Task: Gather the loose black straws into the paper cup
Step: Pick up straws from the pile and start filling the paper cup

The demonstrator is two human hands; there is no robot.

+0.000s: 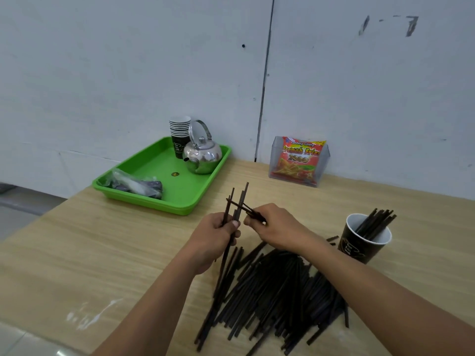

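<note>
A big pile of loose black straws lies on the wooden table below my hands. My left hand is shut on a few straws held nearly upright, their tips sticking up past my fingers. My right hand pinches a few more straws, which point left and cross those in my left hand. The black paper cup stands to the right of the pile with several straws leaning in it.
A green tray at the back left holds a steel kettle, a stack of paper cups and a plastic bag. A clear holder with a snack packet stands against the wall.
</note>
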